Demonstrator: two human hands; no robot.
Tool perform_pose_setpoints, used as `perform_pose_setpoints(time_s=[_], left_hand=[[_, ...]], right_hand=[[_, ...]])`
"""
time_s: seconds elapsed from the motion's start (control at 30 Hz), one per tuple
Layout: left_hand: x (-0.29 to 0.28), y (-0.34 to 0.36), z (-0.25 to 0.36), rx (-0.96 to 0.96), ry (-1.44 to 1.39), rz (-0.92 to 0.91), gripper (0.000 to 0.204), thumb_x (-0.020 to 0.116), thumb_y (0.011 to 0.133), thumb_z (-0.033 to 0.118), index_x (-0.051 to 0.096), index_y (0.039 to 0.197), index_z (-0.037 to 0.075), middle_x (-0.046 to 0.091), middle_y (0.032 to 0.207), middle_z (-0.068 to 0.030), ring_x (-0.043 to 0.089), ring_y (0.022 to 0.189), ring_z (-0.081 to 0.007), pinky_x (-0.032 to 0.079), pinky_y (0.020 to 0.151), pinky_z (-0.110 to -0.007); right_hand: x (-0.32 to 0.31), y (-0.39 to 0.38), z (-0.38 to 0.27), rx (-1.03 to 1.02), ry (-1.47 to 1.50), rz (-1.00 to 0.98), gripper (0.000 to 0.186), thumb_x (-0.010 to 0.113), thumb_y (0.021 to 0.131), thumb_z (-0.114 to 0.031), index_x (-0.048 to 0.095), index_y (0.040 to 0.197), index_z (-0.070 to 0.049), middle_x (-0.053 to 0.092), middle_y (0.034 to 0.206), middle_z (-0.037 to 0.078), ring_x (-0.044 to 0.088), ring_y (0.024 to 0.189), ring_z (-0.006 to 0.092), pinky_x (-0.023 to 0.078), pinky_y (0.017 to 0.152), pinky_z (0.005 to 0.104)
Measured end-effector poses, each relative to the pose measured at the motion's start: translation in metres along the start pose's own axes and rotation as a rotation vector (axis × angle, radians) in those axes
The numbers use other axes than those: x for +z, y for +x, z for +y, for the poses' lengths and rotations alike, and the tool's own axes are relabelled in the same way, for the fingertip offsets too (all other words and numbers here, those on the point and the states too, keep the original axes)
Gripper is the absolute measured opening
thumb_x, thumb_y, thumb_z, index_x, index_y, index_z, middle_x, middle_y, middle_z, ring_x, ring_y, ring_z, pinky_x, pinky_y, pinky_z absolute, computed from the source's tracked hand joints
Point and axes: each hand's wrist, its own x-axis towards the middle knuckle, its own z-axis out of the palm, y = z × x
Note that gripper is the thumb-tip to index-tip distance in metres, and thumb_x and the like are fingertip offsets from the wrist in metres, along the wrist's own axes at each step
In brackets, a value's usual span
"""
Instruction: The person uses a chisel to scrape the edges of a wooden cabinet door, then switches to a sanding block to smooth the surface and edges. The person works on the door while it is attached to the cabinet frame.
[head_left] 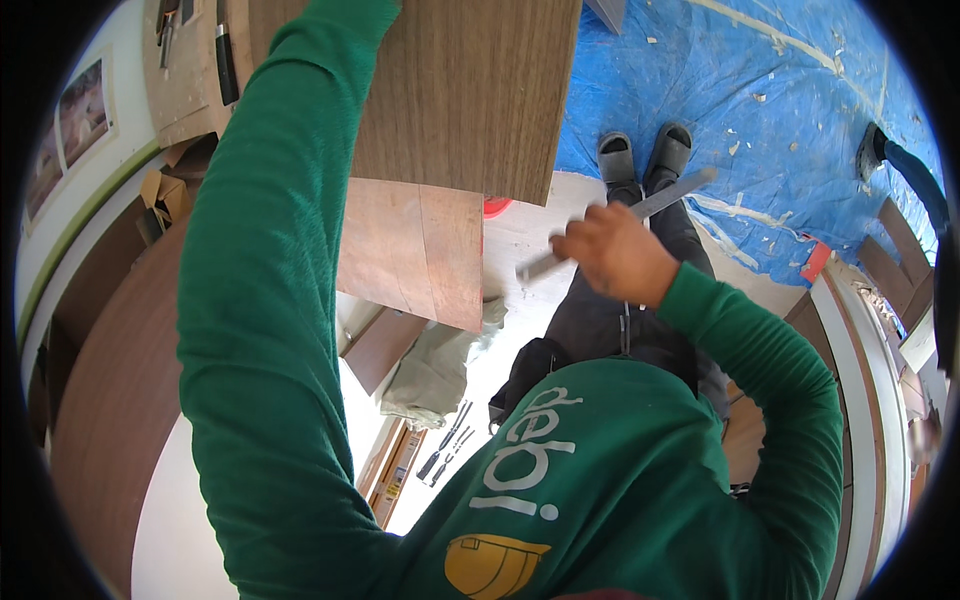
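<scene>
My right hand (618,255) is closed around a flat grey metal bar (684,188), whose two ends stick out on either side of my fist. The bar is held slanted in front of my thighs and looks slightly smeared; whether it is a file cannot be made out. My left arm, in a green sleeve, reaches forward along the left of a brown wood-grain board (470,90). The left hand itself lies beyond the top edge of the picture. Beneath the board's near edge is a paler, reddish wood panel (415,245).
A blue tarp (790,75) strewn with scraps covers the floor ahead and right. Another person's foot (872,150) stands on it at far right. A black-handled tool (226,68) lies at the upper left. A greenish cloth (430,380) hangs near my left side.
</scene>
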Motion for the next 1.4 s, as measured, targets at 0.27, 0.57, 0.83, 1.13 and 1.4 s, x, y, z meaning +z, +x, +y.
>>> perform_pose_setpoints(time_s=[0.27, 0.57, 0.83, 1.13, 1.4], left_hand=[[-0.005, -0.003, 0.002, -0.022, -0.004, -0.011, 0.066, 0.046, 0.107, 0.049, 0.043, 0.159, 0.009, 0.036, 0.168, -0.0147, 0.028, 0.157, -0.0326, 0.016, 0.130, -0.048], [-0.002, -0.004, -0.003, 0.002, -0.053, 0.022, 0.066, 0.047, 0.106, 0.050, 0.046, 0.157, 0.009, 0.038, 0.167, -0.0149, 0.030, 0.156, -0.0325, 0.018, 0.129, -0.049], [0.005, -0.003, -0.004, 0.015, -0.059, 0.044, 0.066, 0.047, 0.106, 0.052, 0.045, 0.158, 0.010, 0.037, 0.167, -0.0144, 0.029, 0.156, -0.0322, 0.017, 0.130, -0.050], [0.005, -0.002, -0.004, 0.011, -0.050, 0.045, 0.067, 0.046, 0.106, 0.052, 0.045, 0.158, 0.011, 0.036, 0.168, -0.0134, 0.028, 0.157, -0.0312, 0.016, 0.130, -0.049], [0.004, -0.003, 0.002, 0.003, -0.057, 0.038, 0.067, 0.046, 0.106, 0.052, 0.044, 0.158, 0.011, 0.036, 0.168, -0.0129, 0.028, 0.157, -0.0307, 0.016, 0.130, -0.048]], right_hand=[[-0.121, 0.043, 0.014, 0.412, 0.120, 0.433, 0.028, 0.055, 0.107, -0.016, 0.064, 0.132, -0.006, 0.071, 0.094, 0.019, 0.067, 0.081, 0.0314, 0.054, 0.073, 0.0415], [-0.177, 0.073, 0.061, 0.213, -0.345, 0.555, 0.016, 0.060, 0.098, -0.004, 0.069, 0.111, 0.001, 0.067, 0.085, 0.019, 0.067, 0.076, 0.0364, 0.053, 0.071, 0.0400], [-0.083, 0.007, -0.029, 0.117, -0.182, 0.042, 0.039, 0.063, 0.082, -0.005, 0.068, 0.120, -0.012, 0.061, 0.088, 0.010, 0.064, 0.081, 0.0305, 0.054, 0.072, 0.0445], [-0.177, 0.071, 0.026, 0.412, -0.198, 0.400, 0.022, 0.059, 0.106, -0.019, 0.061, 0.099, 0.002, 0.056, 0.075, 0.021, 0.052, 0.065, 0.0378, 0.046, 0.062, 0.0422], [-0.097, 0.031, -0.012, 0.263, 0.087, 0.193, 0.018, 0.064, 0.100, -0.014, 0.057, 0.090, -0.001, 0.052, 0.068, 0.023, 0.054, 0.062, 0.0458, 0.044, 0.058, 0.0490]])
